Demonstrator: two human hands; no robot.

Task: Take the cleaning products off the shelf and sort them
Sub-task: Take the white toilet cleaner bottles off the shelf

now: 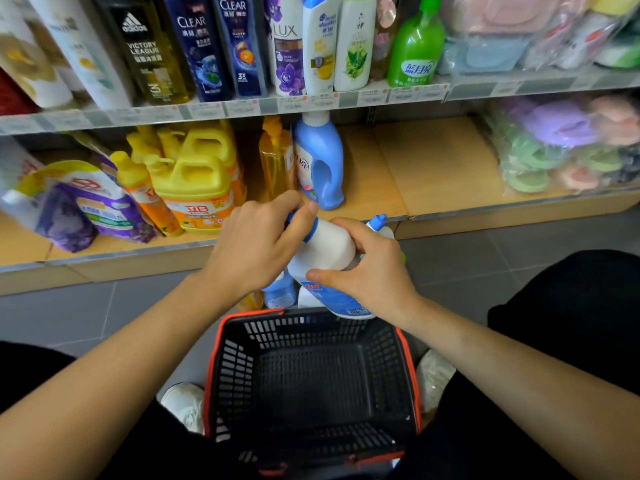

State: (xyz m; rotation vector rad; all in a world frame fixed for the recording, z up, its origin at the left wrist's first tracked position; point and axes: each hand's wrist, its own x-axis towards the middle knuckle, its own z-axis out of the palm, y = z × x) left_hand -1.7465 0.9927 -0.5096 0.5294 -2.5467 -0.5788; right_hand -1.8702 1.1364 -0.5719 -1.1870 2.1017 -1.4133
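A white plastic bottle with blue collar and blue label [323,251] hangs tilted, neck up-left, left hand [256,247] gripping its neck, right hand [370,268] its body.

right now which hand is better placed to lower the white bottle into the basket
Probably the right hand: it wraps the body of the white bottle, close above the basket rim. The left hand only pinches the neck by the blue cap.
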